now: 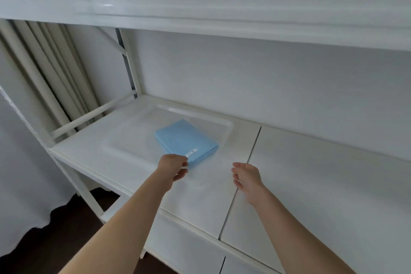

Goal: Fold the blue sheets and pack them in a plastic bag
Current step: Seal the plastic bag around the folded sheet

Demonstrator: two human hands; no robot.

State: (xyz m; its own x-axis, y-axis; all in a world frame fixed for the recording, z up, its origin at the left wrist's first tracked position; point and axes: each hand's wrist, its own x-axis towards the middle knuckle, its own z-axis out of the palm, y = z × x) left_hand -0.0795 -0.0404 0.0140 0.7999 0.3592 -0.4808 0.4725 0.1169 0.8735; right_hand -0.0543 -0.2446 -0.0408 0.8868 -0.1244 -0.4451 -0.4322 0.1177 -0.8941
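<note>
A: Head view: one folded blue sheet [186,139], lying inside one clear plastic bag [133,138] on the white desk [311,173], left of centre.

B: Two hands. The left hand [173,168] pinches the bag's near edge, just beside the sheet's near corner; that grip is tight. The right hand [246,177] hovers loose, fingers relaxed, holding nothing.

A: Bare desk stretches right, past the seam [244,169]; a shelf [200,6] overhangs.

Small label [191,152] on blue sheets [185,139]: unreadable.
</note>
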